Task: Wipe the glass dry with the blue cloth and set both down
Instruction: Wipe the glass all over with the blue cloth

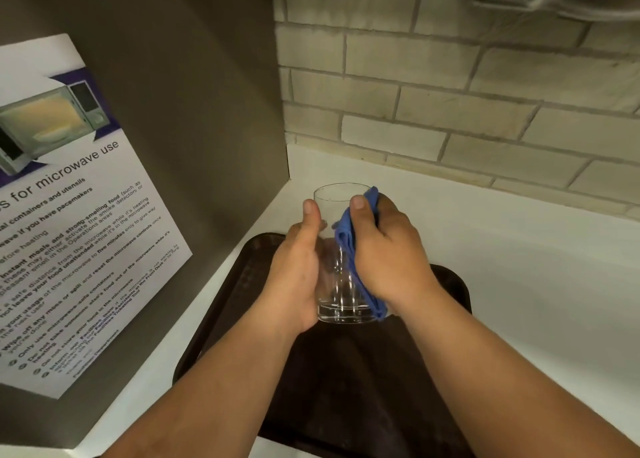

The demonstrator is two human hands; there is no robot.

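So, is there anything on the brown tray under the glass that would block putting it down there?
Nothing visible does. The glass is held between the left hand and the right hand, which presses the blue cloth on it. The tray below looks bare where it shows; the arms hide parts.

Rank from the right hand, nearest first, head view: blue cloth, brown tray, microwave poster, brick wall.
1. blue cloth: in the right hand, pressed against the glass.
2. brown tray: directly beneath the hands.
3. brick wall: behind, past the white counter.
4. microwave poster: far left, on the grey side panel.
Wall versus poster is close; treat that order loosely.
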